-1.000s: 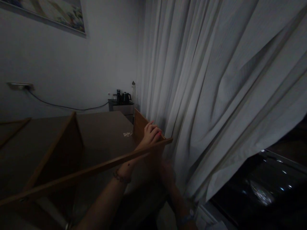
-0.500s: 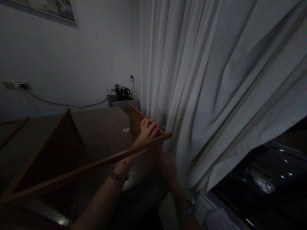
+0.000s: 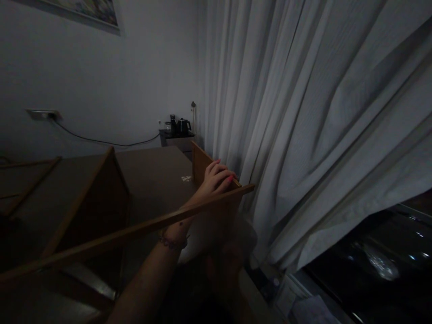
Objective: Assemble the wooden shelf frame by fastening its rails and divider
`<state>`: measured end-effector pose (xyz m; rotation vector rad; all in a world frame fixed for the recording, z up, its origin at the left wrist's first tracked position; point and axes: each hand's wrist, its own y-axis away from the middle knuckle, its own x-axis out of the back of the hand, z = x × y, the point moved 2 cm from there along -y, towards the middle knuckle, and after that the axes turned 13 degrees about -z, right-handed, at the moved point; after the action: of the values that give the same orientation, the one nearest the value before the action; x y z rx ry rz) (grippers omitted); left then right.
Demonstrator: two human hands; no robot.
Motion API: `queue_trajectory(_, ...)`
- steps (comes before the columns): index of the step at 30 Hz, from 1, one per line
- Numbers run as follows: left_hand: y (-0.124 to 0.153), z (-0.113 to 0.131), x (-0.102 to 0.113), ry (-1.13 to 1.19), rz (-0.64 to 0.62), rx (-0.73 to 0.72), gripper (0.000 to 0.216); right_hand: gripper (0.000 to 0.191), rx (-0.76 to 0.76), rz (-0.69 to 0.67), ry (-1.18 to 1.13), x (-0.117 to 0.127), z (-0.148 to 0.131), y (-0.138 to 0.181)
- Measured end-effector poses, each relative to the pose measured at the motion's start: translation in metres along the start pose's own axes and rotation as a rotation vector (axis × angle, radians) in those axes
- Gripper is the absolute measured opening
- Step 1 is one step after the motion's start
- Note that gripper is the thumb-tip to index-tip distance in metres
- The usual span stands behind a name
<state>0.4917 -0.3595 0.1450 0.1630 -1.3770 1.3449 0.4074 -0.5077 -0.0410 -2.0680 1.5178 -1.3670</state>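
A wooden panel (image 3: 200, 162) stands on edge at the right end of the brown tabletop (image 3: 151, 168). Over its top edge curl the fingers of my left hand (image 3: 216, 177), gripping it near the corner with a long wooden rail (image 3: 145, 227). My left forearm reaches beneath that rail, with a beaded bracelet at the wrist. Lower down, my right hand (image 3: 227, 265) is dark and smeared by motion, below the rail's right end; its fingers cannot be made out. A second upright wooden panel (image 3: 96, 209) meets the rail farther left.
Small white pieces (image 3: 186, 178) lie on the tabletop beside the panel. Pale curtains (image 3: 280, 112) hang close on the right. A kettle (image 3: 184, 126) stands on a cabinet at the back, with a black cable (image 3: 111, 144) along the wall. More wooden framing (image 3: 37, 182) lies left.
My right hand has moved down and toward me, away from the rail's end. My left hand keeps its grip on the panel. The view has shifted slightly left.
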Motion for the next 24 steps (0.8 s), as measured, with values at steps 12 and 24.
queue_trajectory(12,-0.001,-0.002,-0.003,-0.061,0.032,-0.110,0.033,0.018,0.180,-0.870,0.312,-0.018,-0.037,-0.097)
queue_trajectory(24,0.004,0.000,0.003,-0.003,-0.134,-0.019,0.038,0.030,0.429,-0.828,0.313,-0.046,-0.004,-0.108)
